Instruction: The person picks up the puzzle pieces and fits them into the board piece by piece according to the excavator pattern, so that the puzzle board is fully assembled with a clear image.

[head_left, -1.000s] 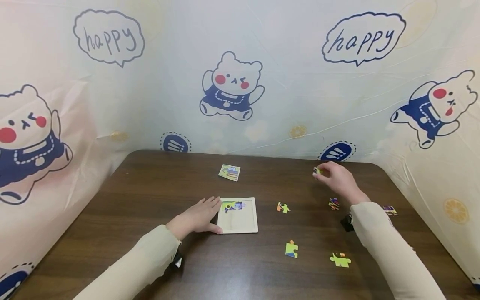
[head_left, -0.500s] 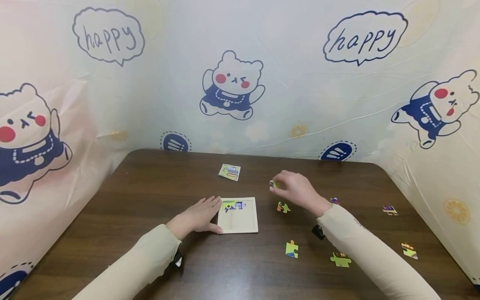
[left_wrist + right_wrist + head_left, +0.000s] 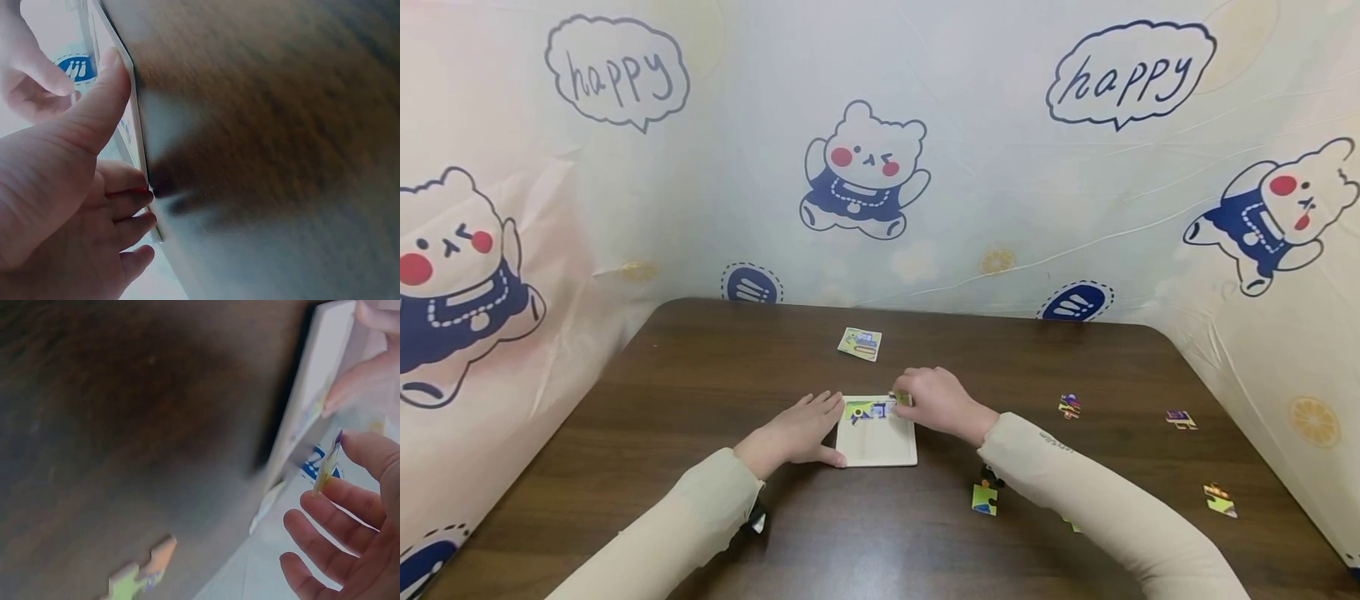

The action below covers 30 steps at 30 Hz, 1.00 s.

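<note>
A white puzzle tray (image 3: 880, 448) lies on the brown table, with joined yellow-green and purple pieces (image 3: 867, 410) along its far left part. My left hand (image 3: 797, 429) rests at the tray's left side, fingers extended to the far corner and thumb at the near one. Over the tray's far right corner is my right hand (image 3: 942, 404). Its thumb and index finger pinch a puzzle piece (image 3: 329, 464), seen nearly edge-on in the right wrist view, with yellow-green and purple on it. Most of that piece is covered by the fingers in the head view.
A picture card (image 3: 860, 344) lies beyond the tray. Loose puzzle pieces are scattered on the right: a purple one (image 3: 1070, 406), another near the edge (image 3: 1182, 419), an orange-green one (image 3: 1220, 500) and a green one (image 3: 984, 498). The right sleeve partly covers another green piece (image 3: 1072, 525).
My right hand has carried the pinched puzzle piece leftward and nearer, from the table's far right to the tray's far right corner. The left hand and tray have stayed in place.
</note>
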{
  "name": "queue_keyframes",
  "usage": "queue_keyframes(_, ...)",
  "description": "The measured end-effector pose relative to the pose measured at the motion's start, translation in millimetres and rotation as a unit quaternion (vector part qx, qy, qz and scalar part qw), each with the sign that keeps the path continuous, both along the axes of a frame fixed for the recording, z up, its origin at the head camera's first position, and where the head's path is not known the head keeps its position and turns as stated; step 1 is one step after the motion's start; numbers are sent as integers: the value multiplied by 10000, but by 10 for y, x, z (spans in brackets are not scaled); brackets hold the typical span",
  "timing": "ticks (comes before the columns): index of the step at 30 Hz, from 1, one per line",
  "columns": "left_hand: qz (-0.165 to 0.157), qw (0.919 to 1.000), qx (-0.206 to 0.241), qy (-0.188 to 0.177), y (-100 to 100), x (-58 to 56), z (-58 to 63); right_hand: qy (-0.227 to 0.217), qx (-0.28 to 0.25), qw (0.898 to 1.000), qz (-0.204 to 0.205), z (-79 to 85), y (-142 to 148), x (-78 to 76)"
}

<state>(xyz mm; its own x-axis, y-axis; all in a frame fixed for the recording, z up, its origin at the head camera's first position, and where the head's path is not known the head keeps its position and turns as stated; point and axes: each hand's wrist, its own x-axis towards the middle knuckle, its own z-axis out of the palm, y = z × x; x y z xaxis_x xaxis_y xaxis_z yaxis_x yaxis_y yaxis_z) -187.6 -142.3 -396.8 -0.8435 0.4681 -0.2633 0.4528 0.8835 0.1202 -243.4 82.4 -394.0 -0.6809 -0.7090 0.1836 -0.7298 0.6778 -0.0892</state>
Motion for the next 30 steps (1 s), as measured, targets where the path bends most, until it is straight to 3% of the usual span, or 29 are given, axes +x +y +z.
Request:
queue_keyframes(9,-42,10000,-12,-25,8,3,-3,-46,447,9989,-123,-76,-86,-1)
queue_keyframes(18,27,10000,49,-14,3,-1,-5,-30,631,9969,471,-66,-21,29)
queue_keyframes(23,8,10000,57,1,2,-5,-10,126,811,9955,482,-91,-23,22)
queue_keyframes(30,24,10000,37,-17,6,-3,-12,-1,767,9961,432,-98,-32,19)
